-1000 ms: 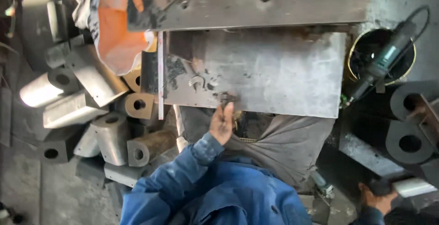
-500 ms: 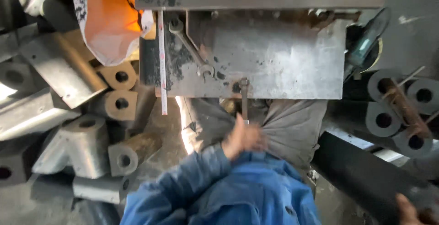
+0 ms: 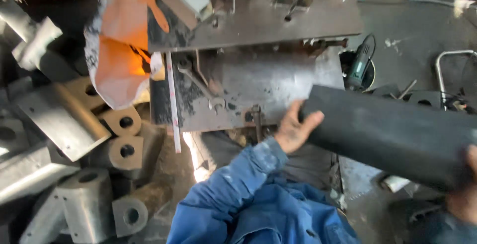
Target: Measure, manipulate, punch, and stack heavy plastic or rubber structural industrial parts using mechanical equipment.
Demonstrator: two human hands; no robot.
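Left hand point(image 3: 294, 131) clamped on near end of heavy black bar point(image 3: 397, 137), thumb over top edge. Right hand point(image 3: 467, 174) at far right, mostly cropped; seems to cup bar's other end, grip unclear. Bar tilted, left end just over front right corner of steel counter point(image 3: 258, 95). Judgement: keep both ends supported, fingers clear of counter edge, avoid wrench point(image 3: 198, 82) and angle grinder point(image 3: 358, 68).

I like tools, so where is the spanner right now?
In the head view, the spanner lies on the steel plate at its left part, beside the long ruler on the plate's left edge, left of the left hand.
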